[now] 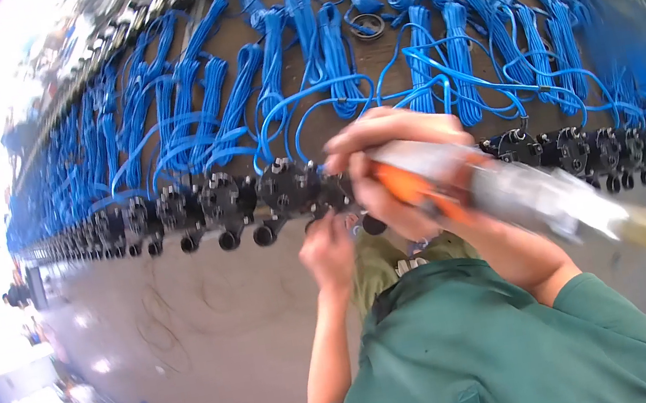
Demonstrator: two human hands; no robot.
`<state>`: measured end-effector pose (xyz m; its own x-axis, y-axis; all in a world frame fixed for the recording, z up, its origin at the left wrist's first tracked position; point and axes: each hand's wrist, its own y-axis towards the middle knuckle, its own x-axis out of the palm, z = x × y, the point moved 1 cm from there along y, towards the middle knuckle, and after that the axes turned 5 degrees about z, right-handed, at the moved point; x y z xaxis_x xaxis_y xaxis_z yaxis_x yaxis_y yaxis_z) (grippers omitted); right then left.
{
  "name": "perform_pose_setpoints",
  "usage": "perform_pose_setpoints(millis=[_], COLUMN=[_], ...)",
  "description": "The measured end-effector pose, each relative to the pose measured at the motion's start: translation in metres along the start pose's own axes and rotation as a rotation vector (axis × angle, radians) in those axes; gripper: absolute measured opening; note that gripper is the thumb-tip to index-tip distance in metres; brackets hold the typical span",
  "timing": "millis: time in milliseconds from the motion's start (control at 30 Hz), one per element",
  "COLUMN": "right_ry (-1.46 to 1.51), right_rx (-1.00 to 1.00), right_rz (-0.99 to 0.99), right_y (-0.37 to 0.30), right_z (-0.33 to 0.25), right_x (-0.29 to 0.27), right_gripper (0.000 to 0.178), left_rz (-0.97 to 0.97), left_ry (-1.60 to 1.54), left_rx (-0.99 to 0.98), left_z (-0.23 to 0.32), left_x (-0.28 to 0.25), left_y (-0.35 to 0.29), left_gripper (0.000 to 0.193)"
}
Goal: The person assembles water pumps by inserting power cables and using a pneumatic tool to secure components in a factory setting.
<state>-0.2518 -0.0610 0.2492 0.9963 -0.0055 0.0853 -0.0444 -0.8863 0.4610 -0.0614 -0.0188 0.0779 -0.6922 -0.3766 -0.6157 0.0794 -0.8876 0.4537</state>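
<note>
My right hand (402,137) wraps round a long grey-and-orange tool (499,180), smeared by motion, so its kind is unclear. The tool slants down to the right toward a pale yellowish end, and my right hand's fingers are by the black round fittings. My left hand (328,256) is below the row with its fingertips pressed together at the underside of a black fitting (331,196). What those fingertips hold, if anything, is hidden. Just left of my hands sits another black round fitting (286,186) with a short tube below it.
A long row of similar black fittings (221,197) runs left and right. Beyond it, bundled blue cables (337,54) lie on a brown bench surface (396,74), with a metal ring (367,26) among them. Grey floor (221,304) shows on the near side.
</note>
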Motion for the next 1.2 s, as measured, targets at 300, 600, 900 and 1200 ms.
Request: perform_pose_setpoints(millis=[300,600,900,1200], right_ry=[0.289,0.070,-0.030,-0.382], right_rx=[-0.044,0.145,0.147,0.166], right_rz=[0.623,0.985,1.016,0.762], right_y=[-0.033,-0.053,-0.037,-0.029], right_z=[0.018,0.032,0.059,0.090], right_x=[-0.071,-0.035,-0.009,0.011], right_gripper=[0.034,0.025,0.030,0.021], left_rz=[-1.225,-1.837,-1.836,-1.743], left_ry=[0.364,-0.478,-0.512,-0.564], left_rx=[0.881,1.291,1.335,1.327], left_z=[0.039,-0.015,-0.022,-0.044], left_x=[0.043,0.231,0.231,0.232], left_y=[0.260,0.165,0.167,0.155], left_gripper=[0.010,0.009,0.022,0.008])
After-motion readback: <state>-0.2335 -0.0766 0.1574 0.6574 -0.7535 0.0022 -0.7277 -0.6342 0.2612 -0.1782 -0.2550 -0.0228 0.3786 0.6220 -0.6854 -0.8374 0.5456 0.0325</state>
